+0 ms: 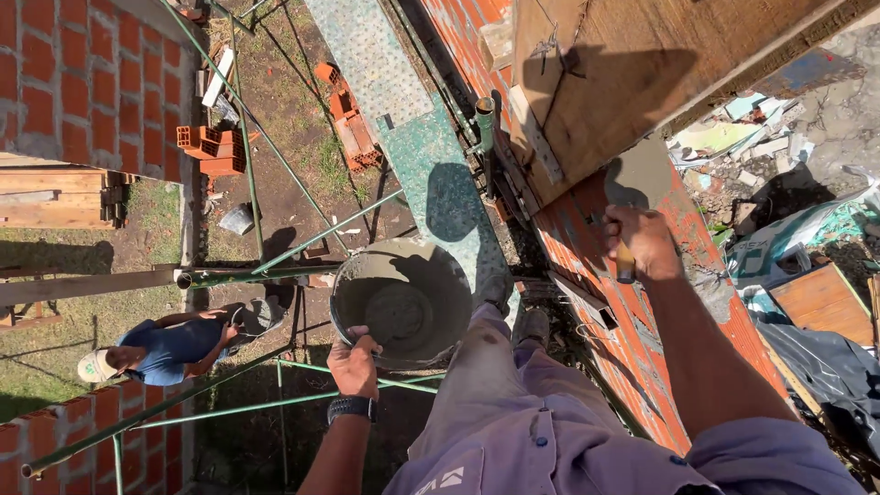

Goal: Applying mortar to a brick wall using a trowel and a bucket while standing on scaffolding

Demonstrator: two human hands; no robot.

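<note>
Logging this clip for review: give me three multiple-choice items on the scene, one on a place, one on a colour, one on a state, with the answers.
1. Where is the left hand?
A. On the rim of the bucket
B. On the wooden board
C. In a pocket

2. What colour are the scaffold pipes?
A. Yellow
B. Green
C. White

3. How is the right hand?
A. Open and flat
B. Hanging empty
C. Closed round the handle of a trowel

Answers:
1. A, its fingers curl over the bucket's near rim.
2. B, the pipes around the platform show green paint.
3. C, the fist wraps a handle, and the grey blade lies on top of the brick wall.
</note>
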